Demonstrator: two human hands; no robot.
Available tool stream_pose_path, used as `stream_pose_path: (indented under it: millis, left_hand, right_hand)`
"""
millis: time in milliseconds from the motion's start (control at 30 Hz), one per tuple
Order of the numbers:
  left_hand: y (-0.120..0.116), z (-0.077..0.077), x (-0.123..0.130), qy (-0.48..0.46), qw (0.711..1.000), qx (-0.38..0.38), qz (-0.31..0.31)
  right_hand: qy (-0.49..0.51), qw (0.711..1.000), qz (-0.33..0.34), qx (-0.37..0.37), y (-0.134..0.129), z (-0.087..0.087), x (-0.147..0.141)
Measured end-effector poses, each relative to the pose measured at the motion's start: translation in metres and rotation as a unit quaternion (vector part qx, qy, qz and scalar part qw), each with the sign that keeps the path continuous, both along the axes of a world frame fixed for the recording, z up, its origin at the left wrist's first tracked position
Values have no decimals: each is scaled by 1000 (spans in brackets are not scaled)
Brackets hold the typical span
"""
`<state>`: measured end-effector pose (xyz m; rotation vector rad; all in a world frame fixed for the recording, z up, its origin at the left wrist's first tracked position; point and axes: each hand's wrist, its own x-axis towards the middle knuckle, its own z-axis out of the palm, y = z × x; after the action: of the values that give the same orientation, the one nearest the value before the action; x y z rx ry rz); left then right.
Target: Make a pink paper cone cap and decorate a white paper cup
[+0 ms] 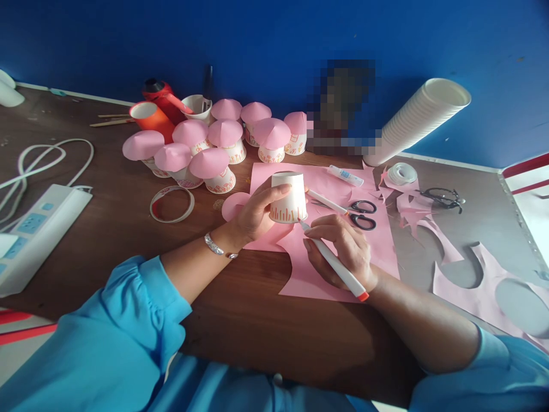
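Observation:
My left hand point(256, 213) grips an upside-down white paper cup point(288, 195) from its left side. Short orange and red strokes run along the cup's lower edge. In my right hand point(345, 249) is a white marker point(337, 268) with an orange end, its tip at the cup's lower right edge. Under both hands lie pink paper sheets point(330, 283). Black-handled scissors point(363, 214) and a second white marker point(328, 201) rest on the paper just right of the cup. A glue tube point(346, 175) lies farther back.
Several decorated cups with pink cone roofs point(225, 133) stand at the back left, near an orange cup point(152, 121). A tape roll point(172, 205) and a power strip point(40, 232) lie left. A tall cup stack point(422, 123) leans at the back right; paper scraps point(461, 286) and eyeglasses point(444, 197) lie right.

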<state>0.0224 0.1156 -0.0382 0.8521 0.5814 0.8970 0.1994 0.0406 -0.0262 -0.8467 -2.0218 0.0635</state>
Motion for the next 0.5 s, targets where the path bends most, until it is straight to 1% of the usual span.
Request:
stream_pose_path:
  millis: [200, 367, 500]
  left_hand:
    - [0, -1, 0, -8, 1000, 4, -10]
    - [1, -1, 1, -2, 1000, 2, 9]
    - [0, 1, 2, 13, 1000, 22, 9]
  right_hand:
    - [-2, 1000, -3, 4, 1, 1, 0]
    - [1, 1000, -1, 6, 1, 1, -1]
    - [-1, 1000, 2, 7, 1, 2, -1]
